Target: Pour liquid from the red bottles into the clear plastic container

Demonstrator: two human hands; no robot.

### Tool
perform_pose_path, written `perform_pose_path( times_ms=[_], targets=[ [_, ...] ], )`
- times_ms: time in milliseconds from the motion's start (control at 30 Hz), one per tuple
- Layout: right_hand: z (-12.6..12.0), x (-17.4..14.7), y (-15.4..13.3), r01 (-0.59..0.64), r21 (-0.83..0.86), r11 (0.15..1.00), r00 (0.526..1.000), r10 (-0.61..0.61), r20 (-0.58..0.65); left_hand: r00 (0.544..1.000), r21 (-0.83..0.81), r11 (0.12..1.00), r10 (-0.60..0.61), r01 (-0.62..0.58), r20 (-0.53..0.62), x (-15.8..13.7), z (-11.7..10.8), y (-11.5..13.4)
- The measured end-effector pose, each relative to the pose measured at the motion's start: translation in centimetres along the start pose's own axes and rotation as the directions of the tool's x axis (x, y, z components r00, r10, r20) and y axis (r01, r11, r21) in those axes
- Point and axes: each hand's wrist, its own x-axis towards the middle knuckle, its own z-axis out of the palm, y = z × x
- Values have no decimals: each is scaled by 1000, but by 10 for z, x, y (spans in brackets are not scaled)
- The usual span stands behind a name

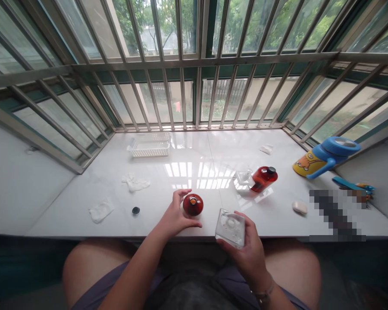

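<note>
An amber bottle (193,205) stands uncapped, its orange-lit mouth facing up. My left hand (176,217) is curved around its left side, thumb and fingers spread; a gap shows between thumb and bottle. My right hand (250,241) grips a clear square container (230,228), tilted over the table's front edge. A round form shows inside its transparent walls. On the left lies a small black cap (136,210). Further back on the right, a second amber bottle (264,178) with a black cap leans beside another clear square container (244,178).
A white plastic basket (150,145) sits at the back left. Crumpled tissues (136,182) lie on the white tabletop (194,172). To the right are a blue-yellow cup (323,157), a pale soap-like lump (299,208) and a blue strap (345,183). Metal bars (181,94) border the back.
</note>
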Motion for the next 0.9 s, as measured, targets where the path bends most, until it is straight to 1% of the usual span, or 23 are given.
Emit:
perform_pose_path(
  times_ms=[67, 133, 233, 400, 467, 533, 600, 700, 800, 900],
  targets=[
    [1, 0, 3, 9, -10, 1000, 1000, -9, 11, 998, 3, 1000, -5, 5, 63, -5, -7, -2],
    [2, 1, 5, 18, -20, 1000, 1000, -17, 24, 995, 56, 998, -5, -1, 95, -8, -12, -1],
    [2, 2, 6, 32, -32, 999, 998, -30, 48, 998, 156, 987, 35, -42, 49, -12, -15, 2],
    [0, 6, 10, 48, -64, 997, 994, -41, 105, 992, 224, 968, 125, -116, -26, -24, -17, 15],
    [-2, 9, 13, 69, -102, 992, 991, -56, 120, 985, 272, 950, 169, -155, -28, -30, -21, 23],
    [-4, 13, 14, 131, -153, 979, 984, -110, 140, 981, 325, 928, 194, -183, -2, -37, -26, 31],
    [-6, 19, 13, 225, -222, 949, 966, -187, 179, 981, 381, 905, 191, -188, 33, -42, -31, 38],
    [-5, 26, 7, 364, -300, 882, 923, -297, 246, 980, 462, 865, 191, -198, 64, -47, -38, 46],
    [-2, 31, 0, 465, -299, 833, 875, -381, 299, 973, 517, 824, 205, -232, 111, -48, -42, 49],
    [1, 32, -3, 517, -291, 805, 841, -416, 345, 966, 538, 803, 203, -257, 158, -49, -44, 49]
  ],
)
